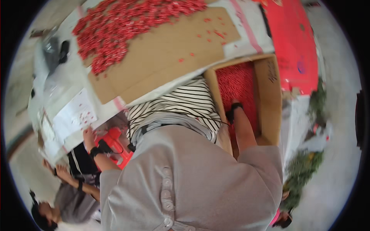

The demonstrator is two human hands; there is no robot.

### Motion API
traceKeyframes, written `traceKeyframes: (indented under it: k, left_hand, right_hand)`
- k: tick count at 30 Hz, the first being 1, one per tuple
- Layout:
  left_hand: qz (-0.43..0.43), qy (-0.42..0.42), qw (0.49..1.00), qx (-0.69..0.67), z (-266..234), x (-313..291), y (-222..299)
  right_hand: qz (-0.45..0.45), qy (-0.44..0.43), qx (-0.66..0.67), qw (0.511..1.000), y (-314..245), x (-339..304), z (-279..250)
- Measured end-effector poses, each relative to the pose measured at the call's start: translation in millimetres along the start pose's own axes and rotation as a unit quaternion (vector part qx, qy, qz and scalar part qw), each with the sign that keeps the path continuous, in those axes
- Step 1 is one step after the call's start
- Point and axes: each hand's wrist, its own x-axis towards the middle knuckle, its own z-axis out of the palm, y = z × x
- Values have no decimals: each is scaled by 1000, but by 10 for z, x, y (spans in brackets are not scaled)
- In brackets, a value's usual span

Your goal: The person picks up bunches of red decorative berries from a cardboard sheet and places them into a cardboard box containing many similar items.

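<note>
My right arm reaches down into an open cardboard box [269, 111] with many small red pieces [235, 82] inside. At the end of that arm, my right hand [234, 101] is among or just over the pieces. A dark band covers its wrist, and its fingers are hidden. On the left, my left hand [88, 133] is by the table edge, close to a white paper sheet [75, 111] with small red pieces on it. Its fingers are too small and blurred to read. A black band [95, 151] circles that wrist.
A cardboard sheet [162, 57] on the table bears a large spread of red pieces [115, 30]. Below my left arm stands a red plastic stool [115, 140]. A co-worker [77, 202] is at the lower left. A red panel [295, 42] and green plants [302, 173] are on the right.
</note>
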Motion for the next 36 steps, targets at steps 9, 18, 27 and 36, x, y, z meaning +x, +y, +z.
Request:
traceKeyframes:
  k: [9,18,27,36]
  left_hand:
    - [13,-2,1000,29,70,-92,167]
    - [32,51,998,34,60,8,48]
    - [114,98,988,34,111,155,-192]
    - [148,123,981,30,209,-128,64]
  right_hand:
    - [-12,184,-225,957,-1162,-2000,-673]
    - [-103,188,303,928,-617,-1761,-714]
    - [5,46,438,898,-612,-1726,-804]
    - [90,353,-304,880,-995,-1918,-666]
